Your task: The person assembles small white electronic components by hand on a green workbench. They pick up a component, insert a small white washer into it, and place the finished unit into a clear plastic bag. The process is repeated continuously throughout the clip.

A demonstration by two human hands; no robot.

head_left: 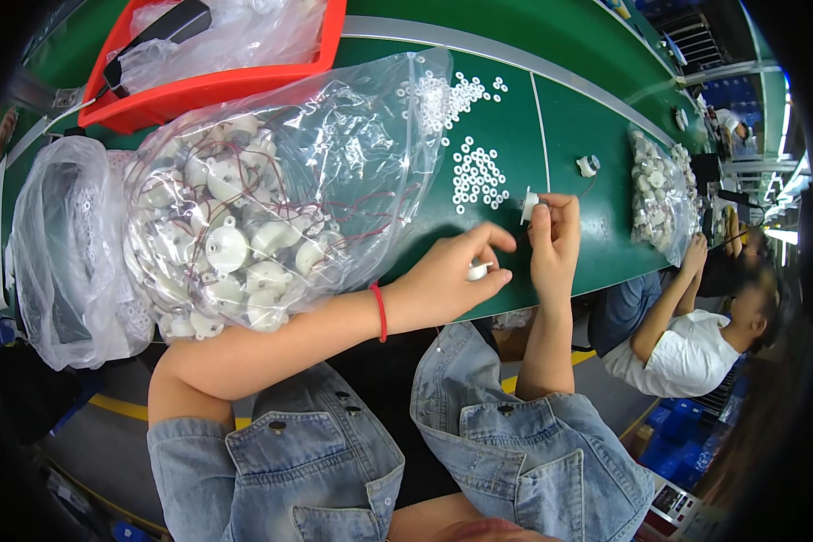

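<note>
My right hand [556, 242] pinches a small white flanged plastic part [528, 206] upright between thumb and fingers, above the green table. Close by on its left, my left hand [461, 271] curls around a small white part [479, 270], mostly hidden by the fingers; thumb and forefinger stand apart, pointing toward the right hand. Beyond the hands lie many small white rings [481, 179], loose on the table. Another white part with a metal-looking body [588, 166] rests to the right of the rings, with a thin wire near it.
A large clear bag [334, 117] of white wired parts [228, 248] lies under and beyond my left forearm. Left of it sits another clear bag [54, 244]. A red bin [199, 101] stands far left. At right are another filled bag [655, 194] and a seated co-worker [686, 352].
</note>
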